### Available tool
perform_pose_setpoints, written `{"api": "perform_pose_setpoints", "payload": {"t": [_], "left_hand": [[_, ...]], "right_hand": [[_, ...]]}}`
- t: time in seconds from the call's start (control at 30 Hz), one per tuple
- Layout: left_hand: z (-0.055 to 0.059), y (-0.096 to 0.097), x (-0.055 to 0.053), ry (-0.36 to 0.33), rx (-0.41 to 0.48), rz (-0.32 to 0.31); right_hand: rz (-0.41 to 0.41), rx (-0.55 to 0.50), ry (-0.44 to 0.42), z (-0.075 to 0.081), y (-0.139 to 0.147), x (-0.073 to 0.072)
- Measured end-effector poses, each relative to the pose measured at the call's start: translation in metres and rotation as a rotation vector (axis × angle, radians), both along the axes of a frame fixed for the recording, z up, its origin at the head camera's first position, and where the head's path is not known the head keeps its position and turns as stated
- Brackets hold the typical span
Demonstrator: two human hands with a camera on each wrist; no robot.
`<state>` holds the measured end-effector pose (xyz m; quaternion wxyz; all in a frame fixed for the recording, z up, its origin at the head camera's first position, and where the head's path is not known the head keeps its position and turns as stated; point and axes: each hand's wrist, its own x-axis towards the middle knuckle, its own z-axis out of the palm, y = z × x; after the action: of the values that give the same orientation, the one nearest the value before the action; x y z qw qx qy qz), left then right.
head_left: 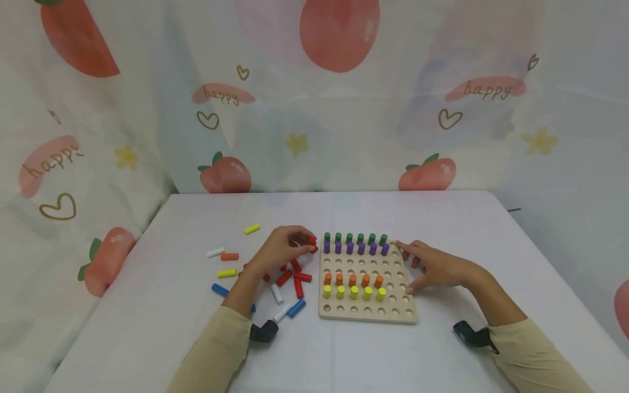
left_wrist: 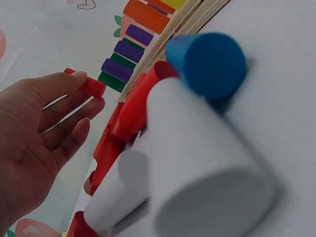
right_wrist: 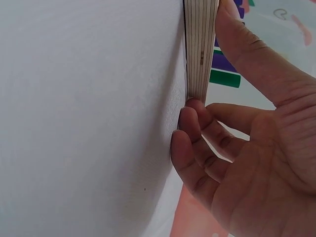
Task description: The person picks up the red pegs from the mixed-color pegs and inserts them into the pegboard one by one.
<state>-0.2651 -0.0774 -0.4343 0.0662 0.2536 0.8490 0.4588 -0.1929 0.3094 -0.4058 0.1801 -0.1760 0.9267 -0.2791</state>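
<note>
A wooden pegboard lies flat on the table, with rows of green pegs, purple pegs, orange pegs and yellow pegs standing in its holes. Beside its far left corner, my left hand pinches a red peg between thumb and fingers; the other fingers are loosely bent. My right hand touches the board's right edge, thumb toward the front and index finger at the far corner. In the right wrist view, the thumb lies along the side and the remaining fingers are relaxed.
Loose red pegs, white pegs, blue pegs, yellow pegs and an orange peg lie left of the board, partly under my left arm. A patterned cloth hangs behind the white table.
</note>
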Motion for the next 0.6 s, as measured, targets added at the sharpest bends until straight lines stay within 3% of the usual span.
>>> {"api": "perform_pose_setpoints", "payload": {"t": [0.2,0.4,0.6], "left_hand": [[-0.003,0.006,0.002,-0.008,0.004,-0.015],[-0.008,0.013,0.005,-0.065,0.017,-0.036],[-0.01,0.017,0.005,-0.031,-0.013,-0.038]], "right_hand": [[0.0,0.005,-0.001,0.003,-0.002,0.001],[-0.004,0.003,-0.017,0.003,-0.003,0.001],[-0.013,-0.012,-0.023,0.0,-0.002,0.0]]}}
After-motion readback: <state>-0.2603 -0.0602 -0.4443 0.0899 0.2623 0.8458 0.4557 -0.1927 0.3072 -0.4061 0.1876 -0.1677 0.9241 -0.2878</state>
